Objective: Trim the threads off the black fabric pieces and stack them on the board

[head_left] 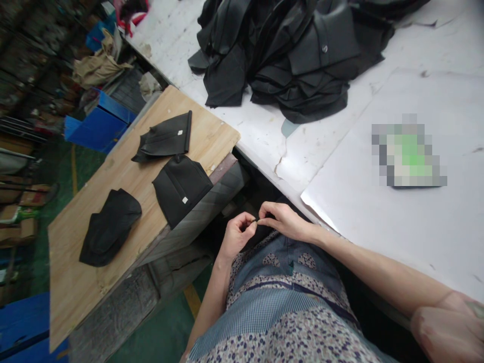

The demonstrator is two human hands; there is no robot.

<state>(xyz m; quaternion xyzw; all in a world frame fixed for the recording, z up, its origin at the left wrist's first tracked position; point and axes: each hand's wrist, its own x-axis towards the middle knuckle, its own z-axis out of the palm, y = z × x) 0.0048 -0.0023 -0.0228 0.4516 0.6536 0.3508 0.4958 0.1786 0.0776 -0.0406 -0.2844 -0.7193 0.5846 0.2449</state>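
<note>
My left hand [239,233] and my right hand [285,220] meet in front of my lap, fingertips pinched close together. Something small and dark shows between them, too small to make out. Dark material lies just behind and below the fingers, in shadow. Nearest on the left, a folded black leather-like piece [181,184] with a small white tag rests on a wooden board. A second black tagged piece [164,140] lies beyond it, and a third black piece [109,229] sits further left.
The wooden board [141,176] adjoins a white-covered table [340,171], whose edge runs before me. A large heap of black pieces [287,55] covers its far side. A pixelated green-and-grey object [410,154] lies at right. Blue bins [100,121] stand beyond the board.
</note>
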